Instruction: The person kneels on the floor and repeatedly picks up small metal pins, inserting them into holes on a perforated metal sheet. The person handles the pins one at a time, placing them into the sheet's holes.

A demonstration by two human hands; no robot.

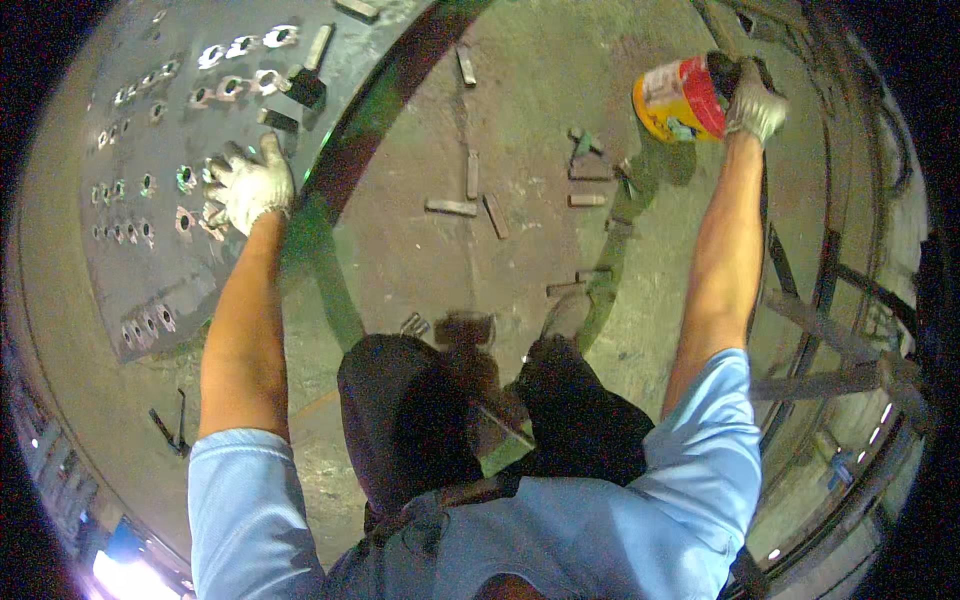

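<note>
My left hand (pixel 252 184), in a pale glove, lies with spread fingers on a large dark metal plate (pixel 330 35). Rows of small shiny metal rings (pixel 282 37) with dark centres cover this plate, and one ring (pixel 186 179) sits just beside my fingertips. A short dark metal block (pixel 278 119) rests just beyond that hand. Off to the far right, my right hand (pixel 757 104), also gloved, is closed on the rim of a yellow and red bucket (pixel 672 98). The bucket is tipped over sideways, its mouth toward my hand; whatever is inside is hidden.
Several loose metal bars (pixel 451 208) are scattered on the stained floor (pixel 400 270) between my arms. A small green piece (pixel 584 145) lies near the bucket's shadow. Dark metal framework (pixel 820 385) stands along the right side. Bent dark rods (pixel 178 430) lie at lower left.
</note>
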